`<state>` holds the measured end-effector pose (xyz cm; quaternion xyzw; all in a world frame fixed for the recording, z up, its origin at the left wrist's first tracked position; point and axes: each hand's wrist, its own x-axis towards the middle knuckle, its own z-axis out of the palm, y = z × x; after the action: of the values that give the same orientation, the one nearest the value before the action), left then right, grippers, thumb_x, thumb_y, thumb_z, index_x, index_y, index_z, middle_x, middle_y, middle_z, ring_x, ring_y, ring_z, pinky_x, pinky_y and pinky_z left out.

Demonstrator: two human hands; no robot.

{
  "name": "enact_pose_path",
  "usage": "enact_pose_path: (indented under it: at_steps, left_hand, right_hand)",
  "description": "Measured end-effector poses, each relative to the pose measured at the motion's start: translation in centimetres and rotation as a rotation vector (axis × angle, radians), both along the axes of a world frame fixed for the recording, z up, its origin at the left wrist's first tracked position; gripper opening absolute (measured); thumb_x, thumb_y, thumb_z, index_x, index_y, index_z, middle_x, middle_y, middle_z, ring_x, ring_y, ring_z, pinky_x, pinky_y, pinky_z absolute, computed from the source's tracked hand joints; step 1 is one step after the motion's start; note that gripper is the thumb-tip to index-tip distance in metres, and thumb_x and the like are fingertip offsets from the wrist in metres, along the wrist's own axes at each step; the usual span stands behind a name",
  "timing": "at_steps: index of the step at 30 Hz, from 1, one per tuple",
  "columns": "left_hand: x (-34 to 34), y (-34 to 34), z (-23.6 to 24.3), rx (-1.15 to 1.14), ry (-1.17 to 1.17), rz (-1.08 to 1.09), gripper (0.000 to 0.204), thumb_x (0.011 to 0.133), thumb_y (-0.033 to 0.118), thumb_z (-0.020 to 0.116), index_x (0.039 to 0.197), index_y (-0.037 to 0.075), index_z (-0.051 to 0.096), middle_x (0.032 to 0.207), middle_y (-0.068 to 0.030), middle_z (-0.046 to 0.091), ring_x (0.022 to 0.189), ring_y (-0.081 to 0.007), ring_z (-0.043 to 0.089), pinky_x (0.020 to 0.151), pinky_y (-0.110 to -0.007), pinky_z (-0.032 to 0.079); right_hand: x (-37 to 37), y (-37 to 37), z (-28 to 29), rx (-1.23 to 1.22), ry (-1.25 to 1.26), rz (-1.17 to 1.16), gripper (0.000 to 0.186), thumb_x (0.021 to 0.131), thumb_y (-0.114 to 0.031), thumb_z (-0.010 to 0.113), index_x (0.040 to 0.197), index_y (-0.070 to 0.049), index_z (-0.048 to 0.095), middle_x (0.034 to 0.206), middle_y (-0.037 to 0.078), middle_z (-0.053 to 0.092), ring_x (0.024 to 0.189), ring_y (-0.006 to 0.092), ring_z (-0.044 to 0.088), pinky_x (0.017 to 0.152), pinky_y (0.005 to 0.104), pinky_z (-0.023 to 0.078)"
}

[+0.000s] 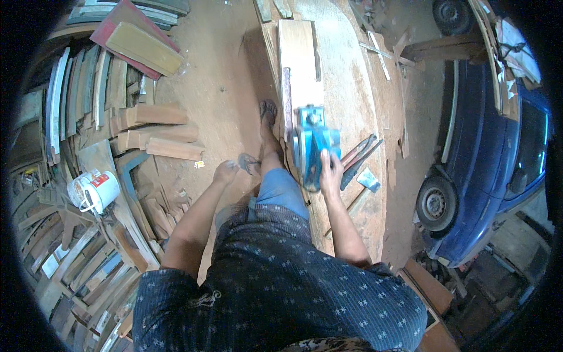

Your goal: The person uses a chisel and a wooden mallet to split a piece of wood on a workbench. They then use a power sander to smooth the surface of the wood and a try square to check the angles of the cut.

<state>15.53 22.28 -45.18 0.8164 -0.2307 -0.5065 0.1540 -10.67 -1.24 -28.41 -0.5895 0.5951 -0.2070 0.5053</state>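
My right hand (332, 170) grips the rear handle of a blue electric planer (312, 146), slightly blurred, which rests on a pale wooden board (298, 58) on the long workbench (346, 88). Pliers-like long-handled tools (359, 158) and a metal-bladed scraper (368, 180) lie just right of the planer. My left hand (226, 171) hangs off the bench, left of my leg, with its fingers curled; whether it holds anything I cannot make out.
Stacked wood offcuts (158, 132), red and yellow panels (143, 50) and a white bucket (101, 190) line the left side. A blue car (469, 146) stands at the right, below planks (492, 70). My feet are on the dusty floor (223, 117) beside the bench.
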Motion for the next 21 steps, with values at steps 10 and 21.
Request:
enact_pose_path:
  at_steps: [10, 21]
  left_hand:
    - [2.0, 15.8, -6.4, 0.223, -0.051, 0.153, 0.052, 0.091, 0.037, 0.072, 0.125, -0.003, 0.067, 0.121, -0.0205, 0.071, 0.114, -0.0285, 0.067, 0.099, -0.037, 0.051]
    - [1.7, 7.0, -3.1, 0.024, 0.265, 0.65, 0.053, 0.093, 0.026, 0.074, 0.132, -0.007, 0.06, 0.12, -0.014, 0.069, 0.106, -0.0213, 0.065, 0.092, -0.032, 0.052]
  right_hand:
    - [-0.7, 2.4, -1.3, -0.273, 0.052, 0.088, 0.036, 0.101, -0.034, 0.061, 0.09, 0.0, 0.062, 0.074, 0.003, 0.053, 0.072, 0.0122, 0.048, 0.065, 0.033, 0.043]
    - [21.8, -21.0, -6.7, -0.284, -0.086, -0.045, 0.056, 0.098, -0.051, 0.063, 0.084, 0.003, 0.068, 0.062, 0.005, 0.057, 0.049, 0.0144, 0.055, 0.045, 0.0315, 0.044]
